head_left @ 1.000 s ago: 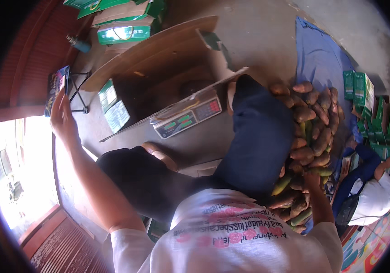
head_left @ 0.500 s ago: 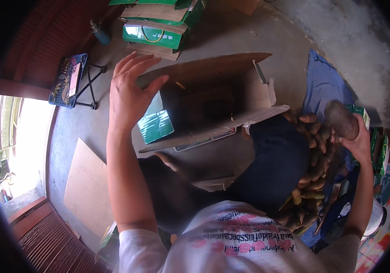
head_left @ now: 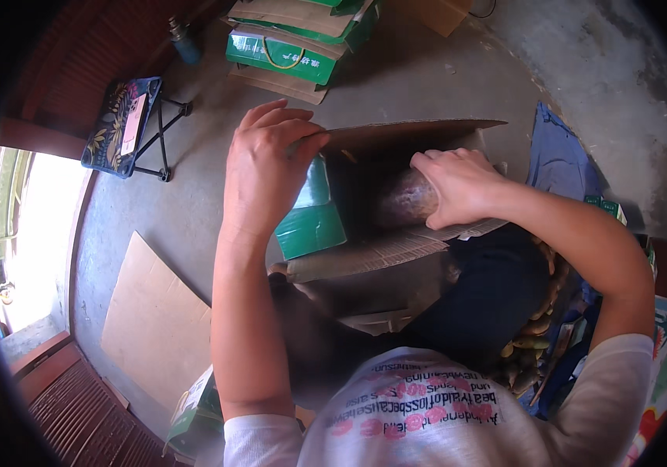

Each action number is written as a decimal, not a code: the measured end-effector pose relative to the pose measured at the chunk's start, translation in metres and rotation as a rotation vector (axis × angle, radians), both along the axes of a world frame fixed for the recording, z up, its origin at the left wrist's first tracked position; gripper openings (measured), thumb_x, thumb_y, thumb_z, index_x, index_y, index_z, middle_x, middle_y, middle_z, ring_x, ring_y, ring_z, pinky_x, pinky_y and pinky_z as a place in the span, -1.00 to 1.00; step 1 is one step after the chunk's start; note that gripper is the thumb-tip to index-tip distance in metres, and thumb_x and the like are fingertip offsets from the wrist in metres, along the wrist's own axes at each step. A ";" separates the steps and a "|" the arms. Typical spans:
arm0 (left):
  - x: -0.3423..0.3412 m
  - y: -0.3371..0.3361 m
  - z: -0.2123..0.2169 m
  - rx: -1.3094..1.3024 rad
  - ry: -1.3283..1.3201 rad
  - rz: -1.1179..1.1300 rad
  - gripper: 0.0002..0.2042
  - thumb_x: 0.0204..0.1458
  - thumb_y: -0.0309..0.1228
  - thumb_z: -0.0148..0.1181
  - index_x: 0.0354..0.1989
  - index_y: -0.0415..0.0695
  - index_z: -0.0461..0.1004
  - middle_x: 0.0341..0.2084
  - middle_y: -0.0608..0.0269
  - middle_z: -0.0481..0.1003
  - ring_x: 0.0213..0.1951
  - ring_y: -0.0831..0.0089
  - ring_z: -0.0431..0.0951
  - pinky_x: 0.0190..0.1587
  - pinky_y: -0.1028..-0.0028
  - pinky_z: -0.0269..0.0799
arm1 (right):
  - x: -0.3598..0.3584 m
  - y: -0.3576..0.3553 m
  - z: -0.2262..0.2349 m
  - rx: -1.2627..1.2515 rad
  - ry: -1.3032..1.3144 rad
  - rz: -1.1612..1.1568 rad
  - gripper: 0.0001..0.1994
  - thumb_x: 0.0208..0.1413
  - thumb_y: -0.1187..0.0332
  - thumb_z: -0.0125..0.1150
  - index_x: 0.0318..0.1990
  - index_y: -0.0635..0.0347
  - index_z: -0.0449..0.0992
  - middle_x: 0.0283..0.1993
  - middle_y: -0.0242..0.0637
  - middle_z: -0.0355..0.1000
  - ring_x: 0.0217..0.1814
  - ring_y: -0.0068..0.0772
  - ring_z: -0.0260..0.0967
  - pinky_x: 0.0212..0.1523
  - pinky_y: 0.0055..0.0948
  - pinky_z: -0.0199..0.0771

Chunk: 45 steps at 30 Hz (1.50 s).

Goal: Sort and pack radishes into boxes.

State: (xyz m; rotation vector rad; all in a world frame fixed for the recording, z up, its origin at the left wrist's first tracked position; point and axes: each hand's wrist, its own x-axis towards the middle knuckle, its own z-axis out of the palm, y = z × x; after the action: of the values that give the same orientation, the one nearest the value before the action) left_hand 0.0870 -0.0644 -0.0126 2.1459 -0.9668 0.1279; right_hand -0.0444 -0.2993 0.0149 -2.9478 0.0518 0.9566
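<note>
Above the open carton [head_left: 427,249], printing first: white characters on the green face of the stacked box [head_left: 279,58] up top, legible; black lettering with pink blotches on the wearer's shirt [head_left: 435,444], upside down from this view. Small print shows on the green box [head_left: 193,412] at lower left, too tiny to read.

Tuber [head_left: 407,201], reddish-brown, is inside the carton's mouth, toward the right end. Right hand [head_left: 462,187] has it, palm over its right side, fingers along the far side, thumb near side. Its underside is hidden, can't say if it touches the carton bottom.

Left hand [head_left: 271,167] is at the carton's left end, above the green and white flap [head_left: 314,229], well apart from the tuber. Fingers bent, thumb close to them, gap narrow. Can't tell if they pinch the carton's edge.

More tubers [head_left: 532,342] lie beside the right leg.
</note>
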 end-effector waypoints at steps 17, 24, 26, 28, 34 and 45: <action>-0.002 0.010 -0.007 0.074 0.049 0.021 -0.87 0.01 -0.42 0.40 -0.30 -0.20 0.70 -0.20 0.04 0.66 -0.12 0.13 0.65 -0.03 0.29 0.52 | -0.003 -0.026 0.001 0.669 0.116 -0.103 -0.33 0.13 0.34 0.27 0.40 0.27 0.21 0.31 0.05 0.35 0.32 -0.11 0.38 0.34 -0.17 0.33; -0.006 0.003 -0.009 0.038 0.022 -0.051 -0.89 0.04 -0.41 0.36 -0.31 -0.17 0.69 -0.29 0.13 0.66 -0.14 0.17 0.64 -0.05 0.32 0.51 | -0.190 -0.113 0.112 0.807 -0.699 -0.566 -0.53 0.27 0.38 0.19 0.31 0.27 0.36 0.16 -0.14 0.49 0.20 -0.32 0.46 0.26 -0.29 0.38; -0.002 0.001 -0.023 0.062 -0.060 -0.048 -0.83 0.12 -0.38 0.35 -0.14 -0.11 0.69 -0.13 0.15 0.67 -0.01 0.27 0.64 0.04 0.35 0.50 | -0.267 -0.154 0.102 0.689 -0.730 -0.787 -0.53 0.28 0.36 0.19 0.31 0.25 0.37 0.17 -0.15 0.49 0.19 -0.33 0.46 0.25 -0.31 0.37; 0.007 0.005 -0.036 -0.140 0.235 -0.053 -0.70 0.20 -0.30 0.32 0.08 -0.05 0.63 0.04 0.24 0.62 0.10 0.36 0.59 0.13 0.36 0.46 | -0.347 -0.186 0.086 0.540 -0.719 -1.023 -0.54 0.29 0.33 0.19 0.31 0.23 0.37 0.17 -0.17 0.50 0.19 -0.34 0.46 0.24 -0.33 0.36; 0.014 0.045 -0.052 -0.257 0.250 0.190 -0.57 0.31 -0.33 0.10 0.31 -0.18 0.40 0.26 0.17 0.44 0.28 0.26 0.42 0.34 0.23 0.33 | -0.616 -0.211 0.022 0.362 -0.624 -1.573 -0.52 0.28 0.28 0.25 0.32 0.17 0.38 0.17 -0.24 0.51 0.11 -0.44 0.50 0.09 -0.45 0.42; -0.005 0.078 -0.053 -0.240 0.083 0.635 -0.49 0.10 -0.37 0.36 0.26 -0.07 0.43 -0.06 0.25 0.63 0.00 0.29 0.62 0.05 0.21 0.58 | -0.889 -0.126 -0.059 0.191 -0.418 -2.051 -0.57 0.19 0.39 0.25 0.22 0.18 0.46 -0.09 -0.30 0.58 -0.17 -0.52 0.54 -0.19 -0.53 0.48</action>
State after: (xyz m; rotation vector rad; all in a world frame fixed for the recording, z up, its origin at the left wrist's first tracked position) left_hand 0.0822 0.0133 -0.0652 2.1365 -0.1817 0.4349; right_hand -0.9338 -0.4258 -0.0438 -1.3210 2.0349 -0.0705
